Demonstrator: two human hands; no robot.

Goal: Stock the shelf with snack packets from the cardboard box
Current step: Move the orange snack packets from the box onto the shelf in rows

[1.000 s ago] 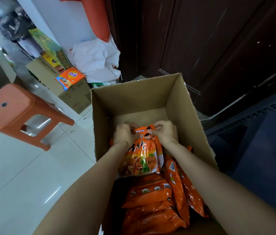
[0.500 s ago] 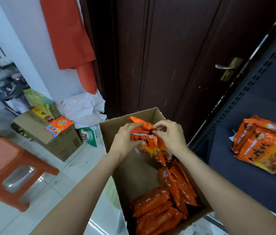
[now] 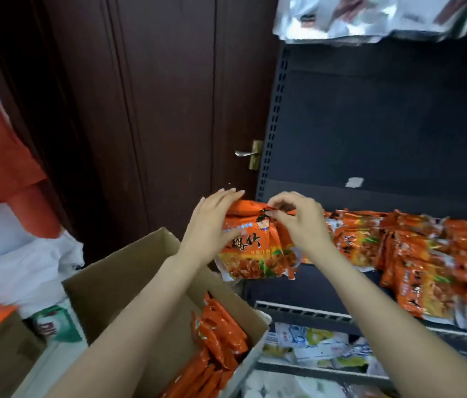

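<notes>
Holding an orange snack packet (image 3: 255, 248) between both hands, you have it in the air at the left end of the dark shelf (image 3: 306, 278), above the far corner of the cardboard box (image 3: 129, 271). Your left hand (image 3: 212, 225) lies flat against the packet's left side, fingers straight along its top edge and thumb across its front. Your right hand (image 3: 298, 219) pinches the packet's top seam between thumb and curled fingers. The packet hangs upright, its printed face toward you. To its right, a row of matching orange packets (image 3: 427, 254) already lies on the shelf, overlapping one another. More orange packets (image 3: 218, 340) stand on edge inside the open box below your forearms. Behind your hands is a dark brown door (image 3: 154, 110) with a metal handle (image 3: 245, 153). On the lower shelf (image 3: 298, 313) sit pale packets (image 3: 312, 343), and silver bags (image 3: 355, 15) rest on the shelf above.
</notes>
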